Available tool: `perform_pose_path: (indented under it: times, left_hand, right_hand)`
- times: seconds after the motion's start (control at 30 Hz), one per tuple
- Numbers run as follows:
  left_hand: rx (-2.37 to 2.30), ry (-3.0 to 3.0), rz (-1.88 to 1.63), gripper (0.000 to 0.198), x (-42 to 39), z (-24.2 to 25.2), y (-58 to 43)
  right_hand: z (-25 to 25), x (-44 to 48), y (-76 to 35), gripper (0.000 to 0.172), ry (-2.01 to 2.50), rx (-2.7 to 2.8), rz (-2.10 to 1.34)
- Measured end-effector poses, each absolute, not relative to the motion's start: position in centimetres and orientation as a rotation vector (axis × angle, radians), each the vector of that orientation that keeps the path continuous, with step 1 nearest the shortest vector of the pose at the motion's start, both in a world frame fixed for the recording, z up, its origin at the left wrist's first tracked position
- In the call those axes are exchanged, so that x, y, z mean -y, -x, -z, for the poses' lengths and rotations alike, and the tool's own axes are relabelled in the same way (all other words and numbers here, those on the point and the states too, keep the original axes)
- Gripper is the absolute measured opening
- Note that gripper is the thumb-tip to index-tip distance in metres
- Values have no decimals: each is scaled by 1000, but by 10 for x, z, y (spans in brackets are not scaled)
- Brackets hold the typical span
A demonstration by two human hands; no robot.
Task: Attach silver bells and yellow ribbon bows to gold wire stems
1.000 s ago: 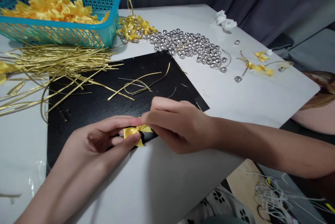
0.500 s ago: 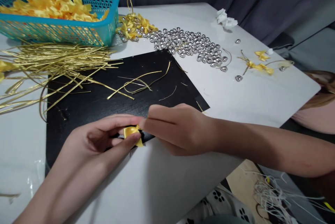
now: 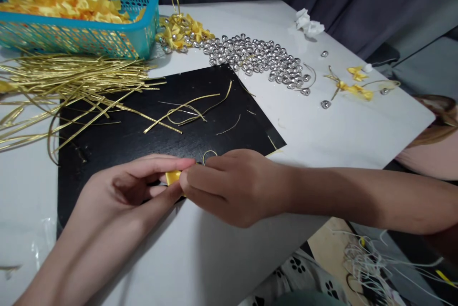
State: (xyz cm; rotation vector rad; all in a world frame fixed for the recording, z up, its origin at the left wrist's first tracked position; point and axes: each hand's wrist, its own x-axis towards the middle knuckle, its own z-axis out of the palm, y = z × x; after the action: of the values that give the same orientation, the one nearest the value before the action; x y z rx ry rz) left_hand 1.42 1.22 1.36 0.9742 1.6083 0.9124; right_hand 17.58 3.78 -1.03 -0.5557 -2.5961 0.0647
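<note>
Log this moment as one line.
left hand: pinching ribbon | right hand: closed at ribbon | gold cords: partly on mat | beads: piled beyond mat

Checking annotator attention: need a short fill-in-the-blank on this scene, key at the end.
1. The left hand and right hand meet at a ribbon coloured ____.
2. The board on the white table is coloured ____.
3. In the picture, the silver beads lie to the ____ of the basket.

Missing words: yellow; black; right.
</note>
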Motion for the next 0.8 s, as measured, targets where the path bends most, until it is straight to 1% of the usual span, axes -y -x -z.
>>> perform_pose_path:
  times: [0.23,0.4,0.5,0.63,0.8]
  left_hand:
    - [-1587,-1064,-934,22,-8,-8,-9]
    - [-1537,-1255,-986,16,-4,-2,-9]
    - [-1569,-1255,-970,15,-4,-1,-8]
    - [-1673,-1182,-945,20,-4,-2,-4]
    - [-1576,-1113,-1002,19,-4,-3,-3]
  right_hand:
    - [9,-44,-180,35,504,2693,61]
    - [5,-44,-185,35,579,2735,130]
    - [3,-43,-186,35,557,2741,131]
    - [0,-41,-187,34,600,2746,120]
    - [-4,-40,-189,34,656,2661,48]
